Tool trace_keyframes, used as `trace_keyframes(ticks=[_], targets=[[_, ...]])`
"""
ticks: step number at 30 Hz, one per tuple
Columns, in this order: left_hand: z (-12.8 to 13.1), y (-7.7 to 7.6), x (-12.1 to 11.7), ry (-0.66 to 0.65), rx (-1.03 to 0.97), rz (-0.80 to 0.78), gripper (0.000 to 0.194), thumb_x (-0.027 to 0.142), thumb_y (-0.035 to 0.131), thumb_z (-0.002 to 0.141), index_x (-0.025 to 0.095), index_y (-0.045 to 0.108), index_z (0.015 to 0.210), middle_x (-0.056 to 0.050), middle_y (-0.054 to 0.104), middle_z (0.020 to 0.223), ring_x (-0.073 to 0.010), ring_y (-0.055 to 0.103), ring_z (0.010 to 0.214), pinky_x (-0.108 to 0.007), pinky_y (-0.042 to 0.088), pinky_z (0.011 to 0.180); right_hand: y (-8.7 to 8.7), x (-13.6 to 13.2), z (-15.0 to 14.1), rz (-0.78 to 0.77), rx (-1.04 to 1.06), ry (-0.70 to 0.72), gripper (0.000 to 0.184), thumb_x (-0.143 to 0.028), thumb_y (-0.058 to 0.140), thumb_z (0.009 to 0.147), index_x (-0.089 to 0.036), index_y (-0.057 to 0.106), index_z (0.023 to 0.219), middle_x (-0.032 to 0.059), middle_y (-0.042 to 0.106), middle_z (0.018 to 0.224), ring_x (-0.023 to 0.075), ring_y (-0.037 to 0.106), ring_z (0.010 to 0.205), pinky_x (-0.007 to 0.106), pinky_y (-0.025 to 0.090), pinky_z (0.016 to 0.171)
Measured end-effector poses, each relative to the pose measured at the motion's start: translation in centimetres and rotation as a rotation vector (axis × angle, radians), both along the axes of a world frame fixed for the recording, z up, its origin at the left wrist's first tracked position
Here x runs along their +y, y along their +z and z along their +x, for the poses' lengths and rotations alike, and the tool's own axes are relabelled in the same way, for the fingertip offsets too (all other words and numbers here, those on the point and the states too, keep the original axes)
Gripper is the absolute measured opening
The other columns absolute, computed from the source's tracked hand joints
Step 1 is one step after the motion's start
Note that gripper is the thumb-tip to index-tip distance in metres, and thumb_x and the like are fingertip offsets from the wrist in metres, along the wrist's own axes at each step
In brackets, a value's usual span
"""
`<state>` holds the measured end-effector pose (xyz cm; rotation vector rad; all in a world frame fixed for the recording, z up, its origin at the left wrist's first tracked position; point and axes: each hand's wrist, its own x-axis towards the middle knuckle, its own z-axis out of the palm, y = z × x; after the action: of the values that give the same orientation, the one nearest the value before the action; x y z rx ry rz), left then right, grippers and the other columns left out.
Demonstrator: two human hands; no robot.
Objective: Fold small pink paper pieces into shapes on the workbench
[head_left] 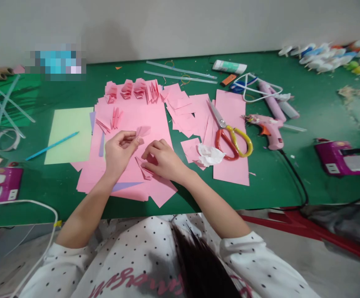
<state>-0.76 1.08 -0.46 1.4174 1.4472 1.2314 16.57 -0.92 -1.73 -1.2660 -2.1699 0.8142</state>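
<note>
My left hand (122, 149) pinches a small folded piece of pink paper (143, 131) between thumb and fingers, just above the pink sheets. Close by on the right, my right hand (165, 159) has its fingers curved and apart. Its thumb is beside some folded pink paper pieces (144, 169); whether it touches them I cannot tell. Both hands are over a stack of large pink sheets (136, 114). Pleated pink paper bundles (127, 89) stand in a row along the stack's far edge, and a smaller folded bundle (116, 118) is beyond my left hand.
Right of the stack lie loose pink squares (180, 107), scissors (229, 134) with red and yellow handles, crumpled white tissue (210, 155) and a pink glue gun (271, 130) with a black cord. A blue pencil (52, 145) crosses a pale green sheet (71, 124) at left.
</note>
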Motion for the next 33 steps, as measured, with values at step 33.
trace_keyframes(ticks=[33], targets=[[0.2,-0.5,-0.4,-0.207,0.096,-0.017,0.029,0.043,0.082,0.078,0.020,0.077,0.094,-0.006,0.079,0.090,-0.0193,0.075,0.081,-0.033,0.064,0.081,0.5,0.8,1.5,0.222,0.268,-0.327,0.017,-0.024,0.057,0.098,-0.026,0.073,0.092,0.0059,0.072,0.094,0.0208,0.067,0.088,0.038,0.056,0.081]])
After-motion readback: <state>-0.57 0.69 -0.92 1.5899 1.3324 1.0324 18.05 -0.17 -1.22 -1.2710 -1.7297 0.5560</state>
